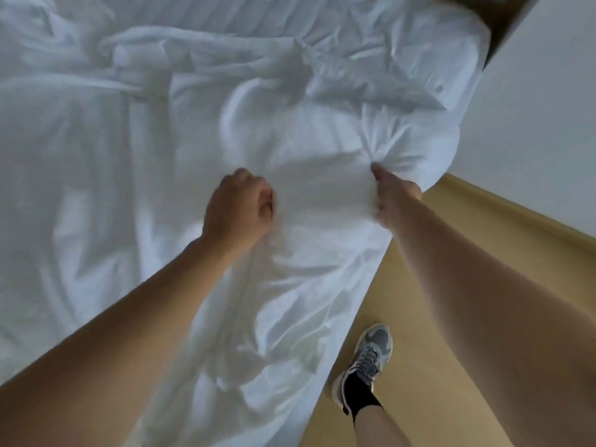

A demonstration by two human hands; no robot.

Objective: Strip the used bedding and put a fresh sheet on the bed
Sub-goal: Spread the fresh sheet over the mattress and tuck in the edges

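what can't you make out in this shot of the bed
Head view only:
- Right hand: fingers buried in the white bedding, so the exact grip is hidden.
- Left hand: fist closed on the bedding, palm side hidden.
- Mattress: fully covered by bedding; which layer is sheet or cover is unclear, motion blur softens the folds.
- Bed's left and far sides: cut off by the frame edges.
- Shoe: only one foot is in view.

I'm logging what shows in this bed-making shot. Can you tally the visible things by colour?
White: 3, the rumpled sheet, the pillow both hands grip, the wall
Tan: 1, the wooden floor
Grey: 1, the sneaker
Black: 1, the sock
Total: 6

The left hand and right hand are not counted.
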